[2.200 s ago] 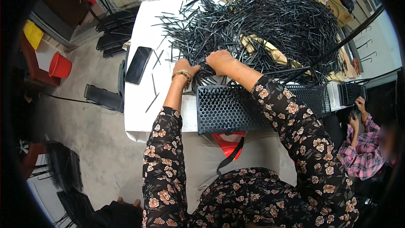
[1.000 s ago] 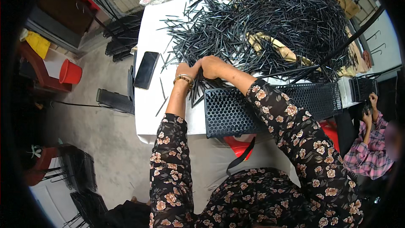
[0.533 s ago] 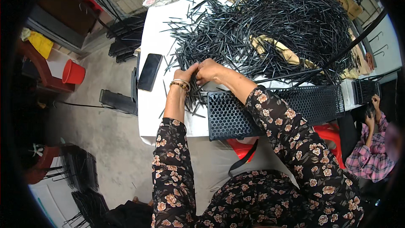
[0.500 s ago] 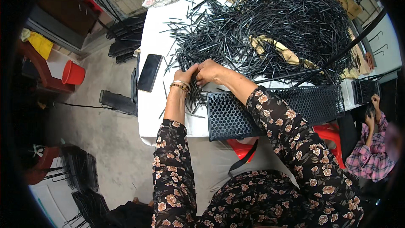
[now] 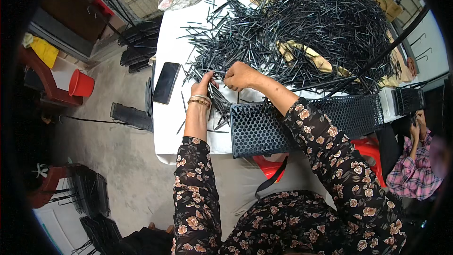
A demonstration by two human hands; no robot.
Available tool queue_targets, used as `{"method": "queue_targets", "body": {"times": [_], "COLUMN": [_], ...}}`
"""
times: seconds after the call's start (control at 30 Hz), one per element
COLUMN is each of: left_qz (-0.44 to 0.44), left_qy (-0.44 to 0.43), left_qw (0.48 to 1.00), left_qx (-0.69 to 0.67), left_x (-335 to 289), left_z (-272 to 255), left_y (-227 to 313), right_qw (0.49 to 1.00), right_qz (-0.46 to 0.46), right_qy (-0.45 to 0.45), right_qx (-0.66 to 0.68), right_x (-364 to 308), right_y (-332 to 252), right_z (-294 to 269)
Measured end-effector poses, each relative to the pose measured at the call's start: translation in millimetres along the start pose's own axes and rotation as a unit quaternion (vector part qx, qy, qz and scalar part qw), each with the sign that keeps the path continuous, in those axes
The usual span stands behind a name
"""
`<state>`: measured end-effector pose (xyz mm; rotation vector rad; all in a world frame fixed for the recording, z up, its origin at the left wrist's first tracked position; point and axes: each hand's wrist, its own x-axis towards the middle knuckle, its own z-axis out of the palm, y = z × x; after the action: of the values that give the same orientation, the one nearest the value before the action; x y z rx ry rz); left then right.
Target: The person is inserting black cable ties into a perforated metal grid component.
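Observation:
A loose bunch of thin black sticks point(image 5: 218, 103) is gripped in my left hand point(image 5: 204, 86), its fingers curled round them and the thumb on top. Just right of it, my right hand point(image 5: 239, 76) is closed in a pinch at the edge of a big heap of similar black sticks point(image 5: 330, 28). What its fingertips hold is too small to make out. Below my right forearm lies a long black tray full of round holes point(image 5: 260, 132); some sticks stand up along its far left edge.
A phone point(image 5: 166, 83) lies left of my left hand on the white tabletop point(image 5: 171, 134). Brown paper point(image 5: 314, 57) pokes through the heap. At right, a person in a plaid shirt point(image 5: 415, 170) works by a smaller black tray point(image 5: 408, 100). A red bucket point(image 5: 81, 83) stands on the left.
My hands were close together at the bunch. Now the right hand has moved slightly right, away from the left, and my left wrist has turned, showing its thumb.

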<state>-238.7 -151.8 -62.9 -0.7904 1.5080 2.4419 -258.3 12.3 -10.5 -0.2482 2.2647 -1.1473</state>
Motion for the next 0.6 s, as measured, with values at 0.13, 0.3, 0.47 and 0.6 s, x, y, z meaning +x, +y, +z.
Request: {"method": "queue_targets", "body": {"times": [0.13, 0.3, 0.47, 0.6], "left_qz": [0.118, 0.365, 0.387, 0.436], "left_qy": [0.009, 0.010, 0.038, 0.056], "left_qw": [0.993, 0.919, 0.904, 0.881], "left_qx": [0.003, 0.151, 0.175, 0.174], "left_x": [-8.3, -13.6, -4.1, 2.4], "left_z": [18.4, 30.6, 35.6, 29.1], "left_y": [18.7, 17.4, -12.2, -24.3], "right_qw": [0.997, 0.982, 0.990, 0.989], "right_qz": [-0.013, -0.108, -0.052, -0.111], "right_qy": [-0.028, -0.079, -0.096, -0.021], "right_qx": [0.074, 0.136, 0.087, 0.097], "right_x": [-1.9, 4.9, 19.9, 22.6], "right_y": [-0.3, -0.3, 3.1, 10.6], "right_z": [1.8, 5.1, 5.3, 17.2]}}
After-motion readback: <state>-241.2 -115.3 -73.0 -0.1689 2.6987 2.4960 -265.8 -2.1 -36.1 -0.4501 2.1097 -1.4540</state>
